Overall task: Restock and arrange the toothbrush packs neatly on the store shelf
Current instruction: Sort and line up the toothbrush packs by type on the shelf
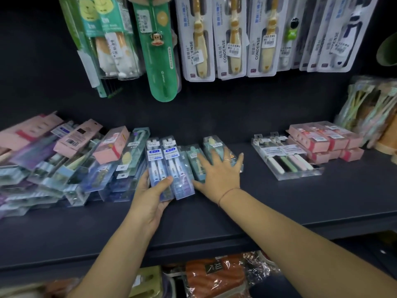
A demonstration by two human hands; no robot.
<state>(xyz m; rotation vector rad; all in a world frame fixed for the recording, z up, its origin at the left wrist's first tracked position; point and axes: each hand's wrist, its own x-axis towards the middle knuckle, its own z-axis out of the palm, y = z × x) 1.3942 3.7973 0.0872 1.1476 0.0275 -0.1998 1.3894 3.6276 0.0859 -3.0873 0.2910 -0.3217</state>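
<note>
**Fingers seating the blue packs beside the teal row**

Fingers (226,163) of the right hand (219,175) are lying straight and spread, pressing flat on the teal packs (194,157). The left hand (150,198) is gripping the blue toothbrush packs (160,166), thumb across the front, at the middle of the shelf (279,203) and touching the teal ones' left edge.

The step looks like sliding the blue packs in alongside. To go well, the right hand should be pinning the teal packs so they are not skidding, while the left is keeping its packs flush, labels up and lower ends level.

Counting outward:
- 2 blue packs are sitting side by side.
- 2 teal packs are showing.
- Seemingly 2 clear multi-brush packs (285,160) are lying well apart to the right.
- About 6 pink boxes (322,143) are stacking in 2 layers just beyond those.
- 3 tan-brush hanging packs (231,39) are dangling above.
- The jumbled heap (64,160) on the left is defying a count.
</note>
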